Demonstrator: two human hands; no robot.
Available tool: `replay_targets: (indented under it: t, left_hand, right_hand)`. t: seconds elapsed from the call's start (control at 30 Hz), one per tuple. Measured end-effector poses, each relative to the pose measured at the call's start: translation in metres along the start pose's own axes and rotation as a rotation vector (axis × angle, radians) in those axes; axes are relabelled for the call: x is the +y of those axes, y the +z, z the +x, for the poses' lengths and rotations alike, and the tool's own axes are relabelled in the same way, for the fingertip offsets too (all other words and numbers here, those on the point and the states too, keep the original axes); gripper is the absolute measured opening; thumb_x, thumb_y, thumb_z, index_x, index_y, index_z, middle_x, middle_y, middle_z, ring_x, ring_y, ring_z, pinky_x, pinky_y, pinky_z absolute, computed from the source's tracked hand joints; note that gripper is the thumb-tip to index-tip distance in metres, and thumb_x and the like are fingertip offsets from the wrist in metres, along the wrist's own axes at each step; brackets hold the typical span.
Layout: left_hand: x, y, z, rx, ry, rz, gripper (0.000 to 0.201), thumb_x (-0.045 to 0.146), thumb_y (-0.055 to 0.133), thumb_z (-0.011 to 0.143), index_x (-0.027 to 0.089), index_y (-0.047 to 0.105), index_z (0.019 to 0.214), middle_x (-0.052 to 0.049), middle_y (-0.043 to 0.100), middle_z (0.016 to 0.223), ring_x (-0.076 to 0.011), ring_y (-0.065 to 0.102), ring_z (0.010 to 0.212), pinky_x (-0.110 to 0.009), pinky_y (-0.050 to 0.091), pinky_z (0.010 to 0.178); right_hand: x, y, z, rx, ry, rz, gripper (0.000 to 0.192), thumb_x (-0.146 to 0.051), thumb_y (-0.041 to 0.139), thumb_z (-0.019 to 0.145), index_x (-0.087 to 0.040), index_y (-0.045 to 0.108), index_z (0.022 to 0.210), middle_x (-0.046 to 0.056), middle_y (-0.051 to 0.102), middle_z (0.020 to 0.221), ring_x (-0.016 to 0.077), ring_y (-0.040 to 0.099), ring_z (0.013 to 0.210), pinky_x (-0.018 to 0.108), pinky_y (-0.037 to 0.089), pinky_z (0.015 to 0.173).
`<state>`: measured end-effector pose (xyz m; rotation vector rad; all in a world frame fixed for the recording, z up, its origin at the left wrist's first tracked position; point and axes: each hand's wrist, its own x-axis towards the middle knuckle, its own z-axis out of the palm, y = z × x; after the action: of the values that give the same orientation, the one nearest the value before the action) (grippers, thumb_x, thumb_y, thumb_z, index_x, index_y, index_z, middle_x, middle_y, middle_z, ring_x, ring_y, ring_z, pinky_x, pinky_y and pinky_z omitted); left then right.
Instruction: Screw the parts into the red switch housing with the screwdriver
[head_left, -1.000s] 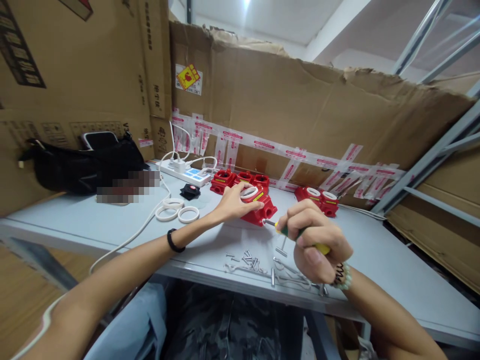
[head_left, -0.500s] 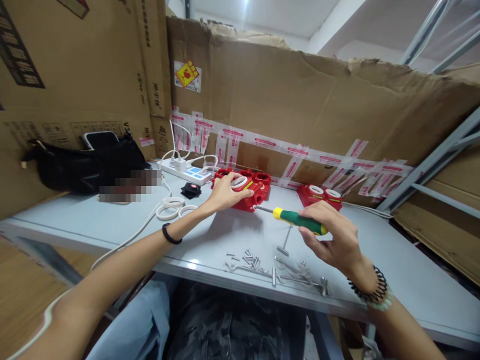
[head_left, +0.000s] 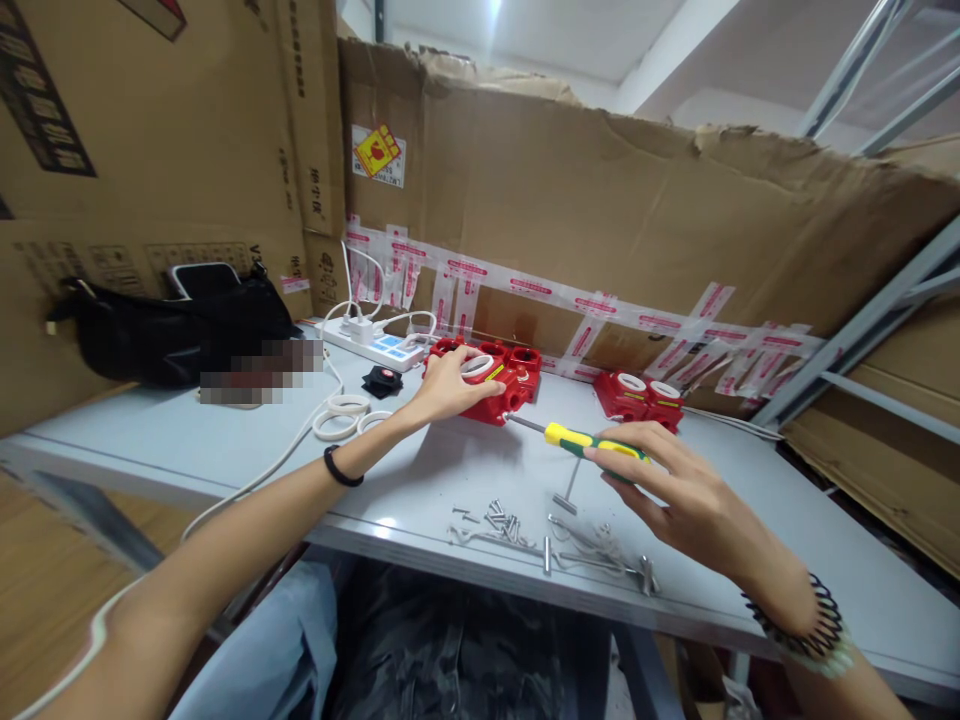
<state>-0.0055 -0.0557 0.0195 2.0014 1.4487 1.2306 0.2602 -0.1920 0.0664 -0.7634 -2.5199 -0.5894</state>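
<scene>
My left hand (head_left: 450, 388) is closed around a red plastic housing (head_left: 491, 405) that has a white ring (head_left: 478, 367) set in its top. In my right hand (head_left: 675, 485) is a screwdriver (head_left: 592, 443) with a green and yellow handle. Its shaft points left, and the tip meets the lower right corner of the housing, where something small and pale shows. More red parts (head_left: 526, 358) stand right behind the held one. Several loose screws (head_left: 504, 522) lie on the table in front, with a T-shaped metal piece (head_left: 568, 500) to their right.
Another red housing (head_left: 637, 400) with two white rings stands at the back right. White rings (head_left: 337, 420), a black item (head_left: 382, 380) and a power strip (head_left: 375, 343) are at left. A black bag (head_left: 180, 330) leans on cardboard. Metal pieces with string (head_left: 600, 550) lie near the front edge.
My right hand has turned on the screwdriver, its wrist swinging right and down. The handle has rotated, showing more yellow. My left hand and the red housing stay in place.
</scene>
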Motion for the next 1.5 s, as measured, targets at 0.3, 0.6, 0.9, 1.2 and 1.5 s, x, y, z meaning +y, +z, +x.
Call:
replay_targets:
  t: [0.3, 0.6, 0.9, 1.2, 1.5]
  left_hand:
    - [0.002, -0.001, -0.002, 0.013, 0.03, 0.071, 0.054, 0.051, 0.067, 0.063, 0.019, 0.059, 0.106, -0.008, 0.064, 0.106, -0.0273, 0.054, 0.1, -0.043, 0.039, 0.091]
    - [0.006, -0.005, -0.005, 0.077, 0.077, 0.145, 0.052, 0.049, 0.067, 0.064, 0.02, 0.058, 0.106, -0.006, 0.064, 0.108, -0.0281, 0.05, 0.099, -0.043, 0.039, 0.092]
    - [0.003, -0.002, -0.007, 0.144, 0.151, 0.189, 0.056, 0.049, 0.07, 0.064, 0.02, 0.056, 0.11, -0.005, 0.059, 0.103, -0.0277, 0.045, 0.102, -0.044, 0.036, 0.094]
    - [0.024, -0.004, -0.023, 0.221, 0.29, 0.315, 0.063, 0.043, 0.073, 0.063, 0.022, 0.051, 0.117, -0.005, 0.051, 0.107, -0.0289, 0.039, 0.103, -0.044, 0.034, 0.096]
    - [0.02, 0.005, -0.021, 0.131, 0.264, 0.279, 0.063, 0.046, 0.071, 0.063, 0.019, 0.053, 0.116, -0.007, 0.053, 0.105, -0.0277, 0.039, 0.1, -0.041, 0.037, 0.094]
  right_hand:
    - [-0.007, 0.008, 0.003, 0.048, 0.132, -0.079, 0.028, -0.029, 0.055, 0.089, -0.012, 0.054, 0.111, 0.011, 0.067, 0.091, 0.0182, 0.063, 0.078, 0.029, 0.049, 0.07]
    - [0.002, 0.039, 0.001, 0.113, 0.547, -0.007, 0.039, -0.039, 0.039, 0.093, -0.017, 0.053, 0.065, -0.002, 0.047, 0.05, 0.0095, 0.041, 0.044, 0.025, 0.029, 0.048]
    - [-0.001, 0.042, 0.007, -0.228, 0.989, 0.662, 0.05, -0.059, 0.048, 0.081, -0.018, 0.045, 0.053, -0.005, 0.036, 0.044, 0.0078, 0.034, 0.042, 0.024, 0.024, 0.045]
    - [-0.008, 0.052, -0.002, -0.47, 1.496, 1.795, 0.048, -0.056, 0.03, 0.089, -0.019, 0.045, 0.061, -0.01, 0.022, 0.032, 0.0045, 0.017, 0.028, 0.017, 0.017, 0.029]
    - [-0.02, 0.035, -0.009, -0.325, 1.302, 1.576, 0.031, -0.041, 0.062, 0.08, -0.023, 0.036, 0.078, -0.013, 0.031, 0.041, 0.0034, 0.022, 0.034, 0.015, 0.019, 0.034]
